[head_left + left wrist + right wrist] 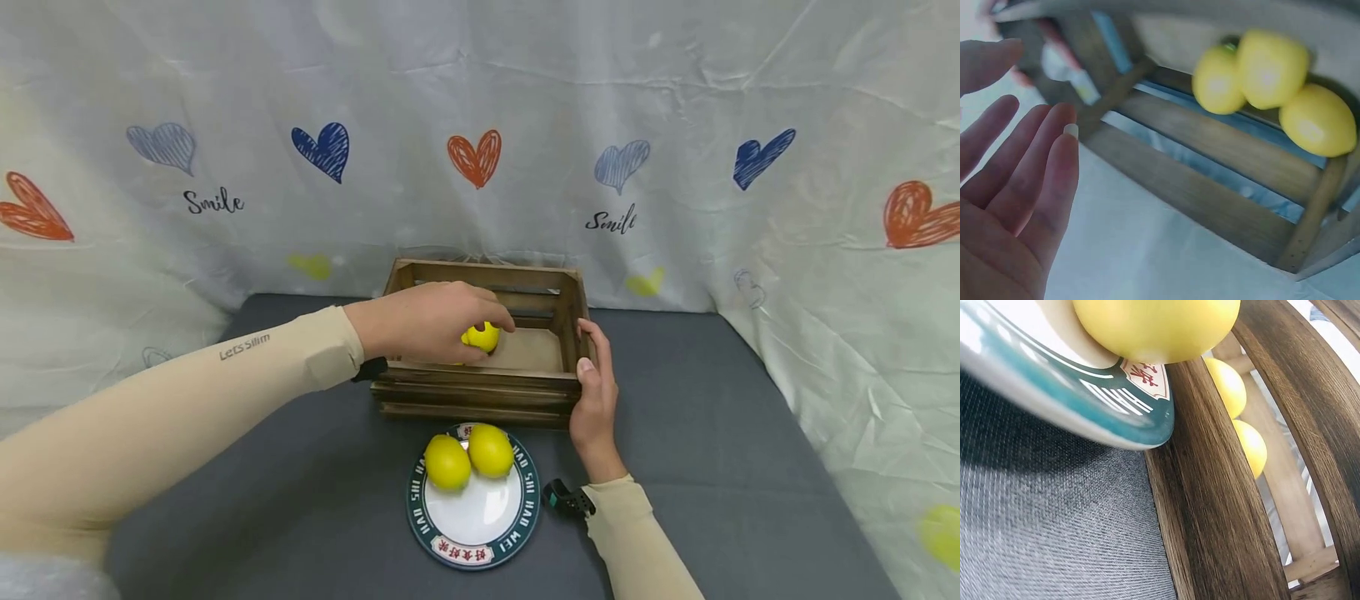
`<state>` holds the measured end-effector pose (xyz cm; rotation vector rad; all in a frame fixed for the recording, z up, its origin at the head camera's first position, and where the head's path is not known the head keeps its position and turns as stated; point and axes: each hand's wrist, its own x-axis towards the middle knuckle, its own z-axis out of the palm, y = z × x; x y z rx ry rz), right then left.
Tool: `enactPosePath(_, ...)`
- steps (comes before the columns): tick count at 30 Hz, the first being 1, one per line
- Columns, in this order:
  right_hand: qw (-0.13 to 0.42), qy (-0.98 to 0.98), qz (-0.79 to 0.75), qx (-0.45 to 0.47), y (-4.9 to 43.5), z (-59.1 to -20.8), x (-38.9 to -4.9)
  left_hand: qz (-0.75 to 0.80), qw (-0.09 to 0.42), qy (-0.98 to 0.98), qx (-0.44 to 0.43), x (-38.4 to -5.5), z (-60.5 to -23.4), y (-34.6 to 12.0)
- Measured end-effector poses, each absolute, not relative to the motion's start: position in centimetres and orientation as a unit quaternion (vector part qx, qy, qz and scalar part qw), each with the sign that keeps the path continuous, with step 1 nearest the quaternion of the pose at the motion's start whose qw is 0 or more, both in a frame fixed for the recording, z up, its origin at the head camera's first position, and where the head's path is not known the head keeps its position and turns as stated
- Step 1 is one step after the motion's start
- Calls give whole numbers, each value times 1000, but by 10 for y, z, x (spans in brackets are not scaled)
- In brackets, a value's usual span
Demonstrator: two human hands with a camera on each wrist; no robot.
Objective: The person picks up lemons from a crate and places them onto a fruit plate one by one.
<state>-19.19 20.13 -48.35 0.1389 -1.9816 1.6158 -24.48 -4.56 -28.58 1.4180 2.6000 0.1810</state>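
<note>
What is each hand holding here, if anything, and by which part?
The right hand holds the wooden crate by its right end, near the front corner. The left hand holds nothing.

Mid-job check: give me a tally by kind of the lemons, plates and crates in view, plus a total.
Lemons: 5 (3 inside the crate, 2 on the plate)
Plate: 1
Wooden crate: 1
Total: 7
</note>
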Motion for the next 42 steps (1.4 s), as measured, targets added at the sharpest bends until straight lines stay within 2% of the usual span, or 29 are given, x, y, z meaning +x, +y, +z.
enactPosePath(7, 289, -743, 602, 52, 199, -485, -194, 10, 98, 882, 460, -280, -303, -39)
enactPosePath(16, 276, -744, 606, 51, 190, -490, -192, -39, 155, 889, 430, -314, -342, -33)
enactPosePath(28, 274, -746, 605, 55, 194, -487, -191, -69, 200, 883, 419, -331, -365, -12)
enactPosePath(42, 281, -746, 601, 49, 204, -488, -193, -90, 200, 873, 435, -347, -381, 8)
